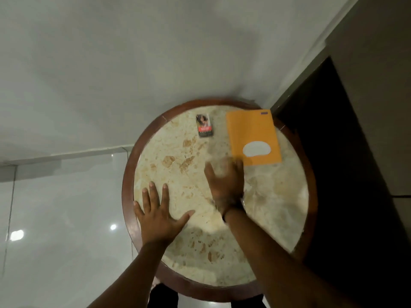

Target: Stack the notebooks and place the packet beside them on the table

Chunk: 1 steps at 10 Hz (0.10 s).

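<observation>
An orange notebook (251, 132) with a white oval label lies flat at the far right of the round marble table (278, 196). Any notebook under it is hidden from view. A small packet (204, 125) with a picture and a red band lies to its left, near the far edge. My left hand (159, 215) rests flat on the table's near left part, fingers spread, holding nothing. My right hand (225, 182) is blurred, just in front of the notebook's near left corner, fingers apart and empty. A dark band sits on its wrist.
The table has a dark wooden rim (127, 196) and stands against a white wall (133, 63). A dark doorway (333, 152) is at the right. Glossy white floor tiles (55, 230) lie to the left.
</observation>
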Motion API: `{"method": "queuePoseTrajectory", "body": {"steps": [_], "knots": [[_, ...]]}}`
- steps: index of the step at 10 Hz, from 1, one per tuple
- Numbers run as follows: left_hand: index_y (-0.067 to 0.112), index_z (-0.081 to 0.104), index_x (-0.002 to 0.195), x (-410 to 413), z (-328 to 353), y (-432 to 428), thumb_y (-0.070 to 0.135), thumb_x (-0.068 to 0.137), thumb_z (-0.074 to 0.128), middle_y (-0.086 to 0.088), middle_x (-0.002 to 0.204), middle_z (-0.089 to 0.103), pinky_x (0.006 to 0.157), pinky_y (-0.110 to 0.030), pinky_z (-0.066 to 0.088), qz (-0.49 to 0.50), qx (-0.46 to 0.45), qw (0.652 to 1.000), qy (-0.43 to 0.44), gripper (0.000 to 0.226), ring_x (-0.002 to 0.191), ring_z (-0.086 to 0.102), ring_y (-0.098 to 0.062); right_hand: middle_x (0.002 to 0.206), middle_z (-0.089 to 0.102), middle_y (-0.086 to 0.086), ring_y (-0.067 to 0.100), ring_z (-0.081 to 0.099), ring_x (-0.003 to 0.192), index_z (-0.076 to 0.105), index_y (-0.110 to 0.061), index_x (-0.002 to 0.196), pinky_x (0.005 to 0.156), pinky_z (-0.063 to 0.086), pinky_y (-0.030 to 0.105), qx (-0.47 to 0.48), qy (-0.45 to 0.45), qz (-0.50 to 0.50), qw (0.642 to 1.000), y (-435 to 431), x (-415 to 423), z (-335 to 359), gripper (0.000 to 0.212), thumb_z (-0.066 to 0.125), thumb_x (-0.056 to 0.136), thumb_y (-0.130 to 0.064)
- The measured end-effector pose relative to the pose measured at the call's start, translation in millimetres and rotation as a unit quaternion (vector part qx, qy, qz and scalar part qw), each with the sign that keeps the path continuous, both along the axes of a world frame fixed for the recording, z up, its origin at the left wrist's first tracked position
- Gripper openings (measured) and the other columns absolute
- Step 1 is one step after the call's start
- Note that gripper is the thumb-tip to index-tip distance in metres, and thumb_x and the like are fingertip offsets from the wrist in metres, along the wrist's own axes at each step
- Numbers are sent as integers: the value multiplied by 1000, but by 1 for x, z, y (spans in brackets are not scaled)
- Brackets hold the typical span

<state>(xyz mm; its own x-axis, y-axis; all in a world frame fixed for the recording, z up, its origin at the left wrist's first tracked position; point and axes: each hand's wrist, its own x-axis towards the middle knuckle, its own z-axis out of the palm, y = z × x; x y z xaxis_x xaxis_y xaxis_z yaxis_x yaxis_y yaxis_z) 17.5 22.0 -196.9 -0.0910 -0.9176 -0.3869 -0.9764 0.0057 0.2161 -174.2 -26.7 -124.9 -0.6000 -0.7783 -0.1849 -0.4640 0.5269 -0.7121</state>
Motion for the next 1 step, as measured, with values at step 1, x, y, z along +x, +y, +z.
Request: {"method": "queuePoseTrajectory", "body": {"steps": [1], "knots": [[21, 18, 164, -14, 55, -18, 94, 81, 23, -14, 171, -7, 121, -72, 6, -31, -68, 994, 78, 111, 158, -4, -35, 75, 56, -13, -2, 59, 77, 64, -20, 76, 70, 48, 16, -101, -2, -35, 994, 102, -8, 82, 51, 51, 78, -69]]}}
